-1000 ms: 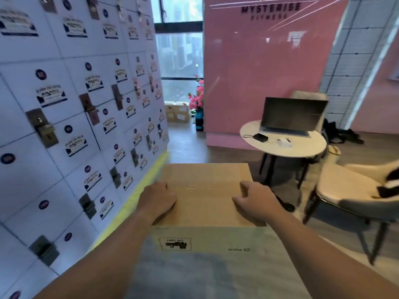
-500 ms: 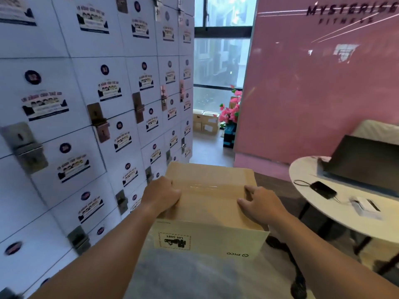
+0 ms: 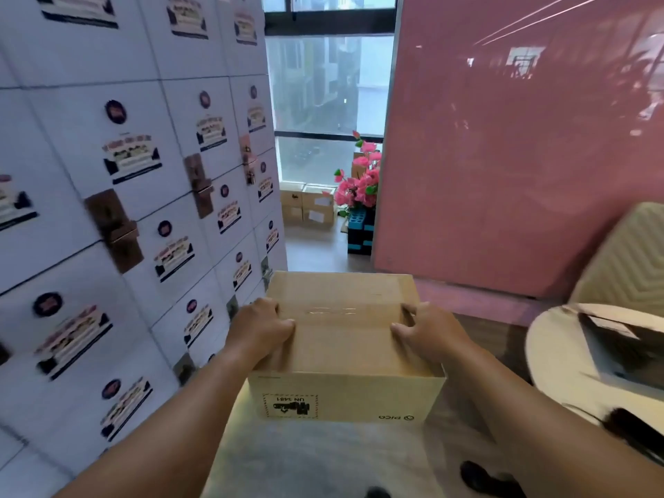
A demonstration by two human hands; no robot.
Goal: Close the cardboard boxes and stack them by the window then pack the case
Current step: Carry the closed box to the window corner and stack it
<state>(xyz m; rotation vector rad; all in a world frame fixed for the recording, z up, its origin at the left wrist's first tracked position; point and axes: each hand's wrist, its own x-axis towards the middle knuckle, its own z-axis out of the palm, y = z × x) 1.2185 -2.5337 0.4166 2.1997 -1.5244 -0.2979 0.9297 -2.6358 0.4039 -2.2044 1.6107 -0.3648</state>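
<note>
Lockers line the wall on my left and a pink panel stands on my right, with a narrow passage between them running to the window [image 3: 328,84]. I'm carrying a cardboard box [image 3: 345,339] out in front of me, flaps folded down, a strip of clear tape showing across the top. My left hand [image 3: 260,327] grips its left edge, fingers curled over the top; my right hand [image 3: 429,330] grips the right edge likewise. Ahead, stacked boxes [image 3: 307,206] already sit on the floor under the window, beside pink flowers [image 3: 359,185]. I judge this box closed but not yet stacked; the case, out of sight, remains unpacked as far as I can tell.
</note>
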